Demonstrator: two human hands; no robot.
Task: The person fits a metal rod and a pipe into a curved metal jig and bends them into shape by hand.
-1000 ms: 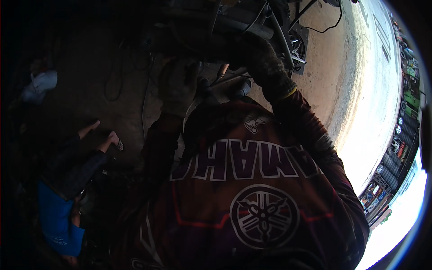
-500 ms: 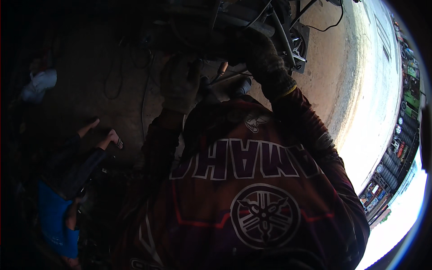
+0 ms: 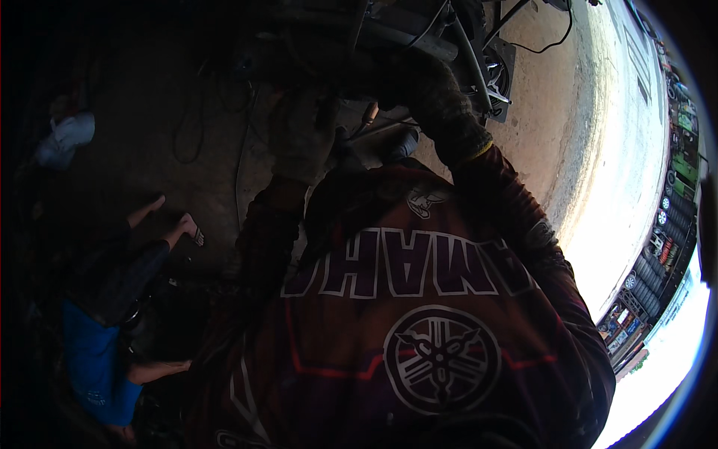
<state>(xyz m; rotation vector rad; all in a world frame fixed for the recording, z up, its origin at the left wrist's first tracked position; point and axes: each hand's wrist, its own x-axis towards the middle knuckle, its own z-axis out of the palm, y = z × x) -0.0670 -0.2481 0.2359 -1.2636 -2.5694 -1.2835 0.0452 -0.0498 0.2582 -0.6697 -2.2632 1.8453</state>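
Both my hands wear greyish work gloves and reach up to a dark metal frame of tubes and bars (image 3: 426, 46) at the top of the view. My left hand (image 3: 299, 135) is just below the frame, its fingers bent in deep shadow; whatever is in them is too dark to make out. To its right, my right hand (image 3: 441, 101) reaches in under a thick tube, its fingers lost in the dark. A small orange-brown piece (image 3: 370, 113) shows between the hands, with thin rods below it.
A fan-like round part in a square housing (image 3: 496, 78) stands right of the frame. Cables (image 3: 241, 157) lie on the floor at left. A person in blue (image 3: 93, 367) is at lower left, and a white bundle (image 3: 71, 138) lies farther up. Stacked tyres (image 3: 651, 277) line the far right.
My left hand has shifted very slightly, and a bright glint by its fingers has gone. My right hand stays put. The person in blue now stretches an arm toward the right.
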